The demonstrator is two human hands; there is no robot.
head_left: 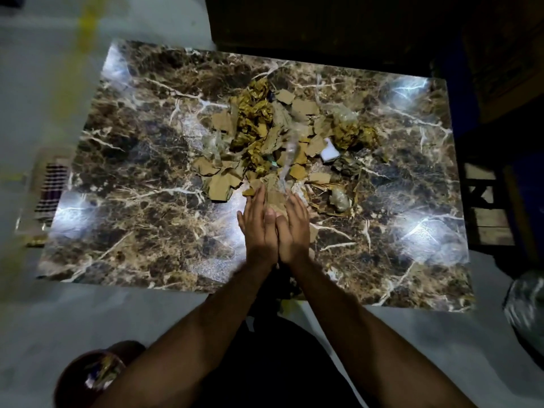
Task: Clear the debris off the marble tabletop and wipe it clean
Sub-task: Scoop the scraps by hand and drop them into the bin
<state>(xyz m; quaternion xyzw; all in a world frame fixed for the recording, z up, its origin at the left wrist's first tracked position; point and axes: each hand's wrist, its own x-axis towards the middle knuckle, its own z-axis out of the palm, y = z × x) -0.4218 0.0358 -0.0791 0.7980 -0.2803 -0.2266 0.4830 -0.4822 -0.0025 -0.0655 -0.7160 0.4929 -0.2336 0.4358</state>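
With the marble-patterned desk (141, 178) not yet cleared, a person leans over its near edge and sets both hands side by side at the foot of the debris pile (273, 142); the left hand (259, 222) and the right hand (293, 225) lie with fingers straight and pressed together, inner edges touching, gripping nothing, their fingertips just against the nearest torn cardboard scraps (223, 175). The pile sits at the middle of the desk, slightly toward the far side; it mixes flat brown cardboard pieces, crumpled gold foil wrappers (253, 113), a small white block (329, 153) and clear plastic film (338, 198) to the right. By the look of it, all of this is light, loose and dry; the cardboard is stiff enough to slide, the foil springy and apt to roll away, the film limp and slippery on the glossy surface. Nothing here asks for a pinch; the sensible purchase seems to be the pile's outer edges, with flat palms used as a scoop or scraper, drawing it toward the near edge in batches. A dark round bin (97, 375) stands on the floor by the left arm, already holding some shiny scraps; a checked cloth (51, 187) lies beyond the desk's left edge, possibly meant for the wiping; a clear bag (527, 307) shows at the right.
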